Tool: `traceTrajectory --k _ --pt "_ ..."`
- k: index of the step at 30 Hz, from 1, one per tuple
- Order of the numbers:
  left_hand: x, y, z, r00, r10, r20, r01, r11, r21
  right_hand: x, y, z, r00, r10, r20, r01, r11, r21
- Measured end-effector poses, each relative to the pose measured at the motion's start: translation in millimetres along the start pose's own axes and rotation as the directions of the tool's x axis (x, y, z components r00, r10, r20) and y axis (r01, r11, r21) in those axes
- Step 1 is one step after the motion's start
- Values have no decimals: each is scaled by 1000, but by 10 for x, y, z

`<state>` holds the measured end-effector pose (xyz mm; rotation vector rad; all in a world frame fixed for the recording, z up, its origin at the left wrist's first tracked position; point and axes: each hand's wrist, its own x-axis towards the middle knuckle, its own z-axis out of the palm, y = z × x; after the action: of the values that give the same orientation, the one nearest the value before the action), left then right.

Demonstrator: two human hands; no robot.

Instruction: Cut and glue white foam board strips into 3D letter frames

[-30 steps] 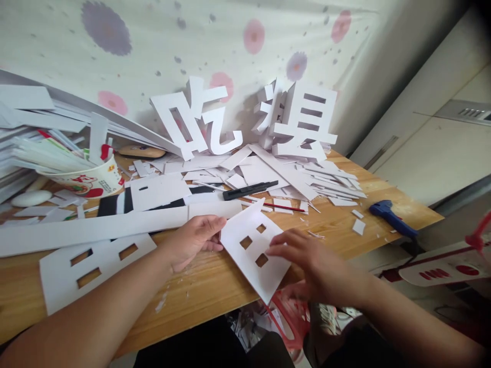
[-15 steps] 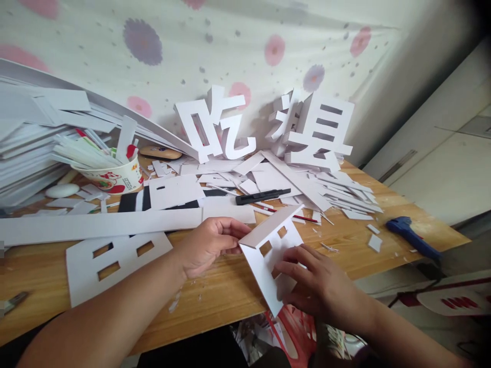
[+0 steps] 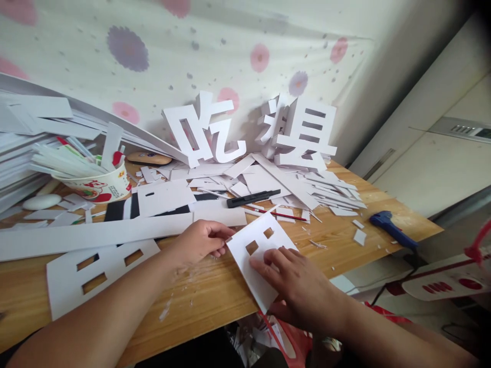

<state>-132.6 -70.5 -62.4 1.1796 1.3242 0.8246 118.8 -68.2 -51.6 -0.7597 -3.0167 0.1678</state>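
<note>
A flat white foam board piece [image 3: 249, 278] with small square cut-outs is held at an angle over the front edge of the table. My right hand [image 3: 295, 278] grips it from the right, fingers across its face and thumb at the near edge; part of the board is hidden under this hand. At the board's left corner, my left hand [image 3: 203, 243] has its fingers closed together, pinching the edge. To the left, partly beneath my left forearm, lies a larger white board with square cut-outs [image 3: 111, 258].
Behind my hands are a long white strip [image 3: 95, 232], a black cutter knife [image 3: 253, 198] and a red pen [image 3: 284, 214]. White foam characters [image 3: 230, 145] stand at the back among scraps. A blue glue gun [image 3: 395, 230] lies right, a paper tub of strips [image 3: 103, 188] left.
The board has tilted so its face shows more fully, and the strip along its far edge is no longer visible. My right hand has shifted left across it. The whole view has swung slightly right.
</note>
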Motion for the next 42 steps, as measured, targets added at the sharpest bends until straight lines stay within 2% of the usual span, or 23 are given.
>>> traceTrajectory --k 3,6,9,11,13,16,18,21,25,29,32,33,34,35,37,38,39,41,42 --pt "27 -51 -37 994 63 86 -89 929 359 -3 -86 -30 999 -30 26 29 1000 7" --pt "30 -55 -61 988 153 33 -139 768 626 -21 -118 -30 996 -88 30 87 996 33" --pt "24 -3 -126 962 230 -150 -41 659 751 -29 -98 -4 994 -104 38 102 992 72" --pt "33 25 -212 914 318 -251 31 563 826 -34 -67 0 995 -82 49 75 989 131" --pt "59 22 -320 876 410 -253 40 462 886 -45 -22 -25 996 -69 63 55 977 205" --pt "110 -31 -466 887 430 -166 -2 364 931 -84 72 -127 996 -66 55 47 959 281" --pt "132 -65 -520 914 382 -135 -12 359 933 -122 140 -221 999 -48 21 40 957 288" --pt "133 -71 -535 921 363 -139 -3 364 931 -177 221 -334 997 -30 -78 49 965 257" --pt "109 -36 -523 895 415 -162 -8 380 925 -196 246 -352 975 -56 -215 102 973 209" --pt "92 -4 -550 854 489 -179 -48 416 908 -165 241 -300 964 -50 -262 104 974 200" --pt "55 48 -579 795 570 -208 -82 440 894 -155 301 -290 932 28 -361 67 966 248" --pt "32 71 -580 757 609 -238 -85 453 887 -156 331 -298 910 79 -407 44 958 284" --pt "4 92 -571 701 656 -280 -94 474 876 -158 360 -313 882 142 -449 18 943 334" --pt "-28 110 -550 625 712 -321 -122 496 860 -161 384 -332 849 215 -482 -6 917 398" --pt "-97 124 -456 477 805 -353 -238 505 830 -167 404 -380 793 364 -489 -29 824 566" --pt "-131 119 -383 443 837 -322 -306 479 823 -169 396 -403 782 416 -463 -13 755 656" --pt "-163 107 -296 448 859 -247 -375 432 820 -172 374 -423 790 445 -421 10 678 735" --pt "-218 69 -104 528 849 -7 -493 313 812 -176 294 -444 849 425 -314 26 560 828" --pt "-239 50 -16 557 823 113 -548 261 795 -178 243 -443 884 391 -258 2 548 837"
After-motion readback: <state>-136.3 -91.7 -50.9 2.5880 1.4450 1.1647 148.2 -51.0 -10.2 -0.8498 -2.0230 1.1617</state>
